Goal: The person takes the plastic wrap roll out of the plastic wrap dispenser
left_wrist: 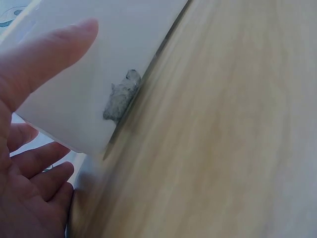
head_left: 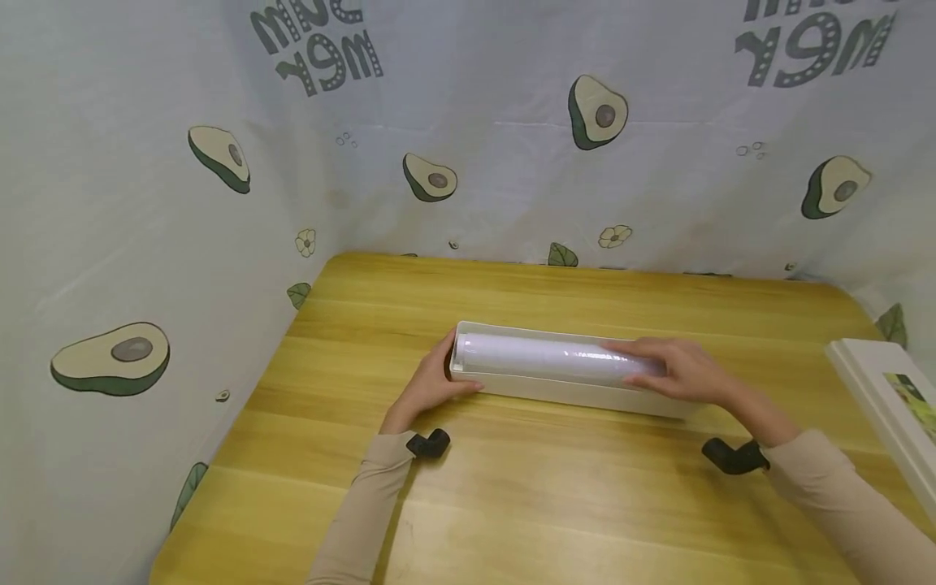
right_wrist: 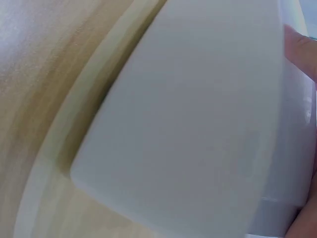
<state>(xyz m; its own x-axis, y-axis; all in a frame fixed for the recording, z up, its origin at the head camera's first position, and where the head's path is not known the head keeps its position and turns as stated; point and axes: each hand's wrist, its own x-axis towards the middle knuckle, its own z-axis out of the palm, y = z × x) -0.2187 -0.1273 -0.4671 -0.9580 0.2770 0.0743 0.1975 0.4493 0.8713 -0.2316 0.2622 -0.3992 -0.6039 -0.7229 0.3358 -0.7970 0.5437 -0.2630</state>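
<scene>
A long white box [head_left: 578, 392] lies open-topped on the table, with a shiny roll of plastic film [head_left: 534, 351] lying lengthwise in it. My left hand [head_left: 431, 382] holds the box's left end, thumb on the front wall and fingers around the end. In the left wrist view the thumb [left_wrist: 54, 57] lies along the white wall, above a grey torn patch [left_wrist: 121, 96] near its lower edge. My right hand [head_left: 676, 370] grips the roll near its right end, thumb in front and fingers over the top. The right wrist view shows the box wall [right_wrist: 173, 124] close up.
A white lid-like piece [head_left: 870, 382] with a picture label lies at the table's right edge. The wooden table [head_left: 541, 496] meets a hanging cloth [head_left: 497, 97] printed with avocados at the back and left. Black wrist mounts [head_left: 734, 457] stick out by both sleeves.
</scene>
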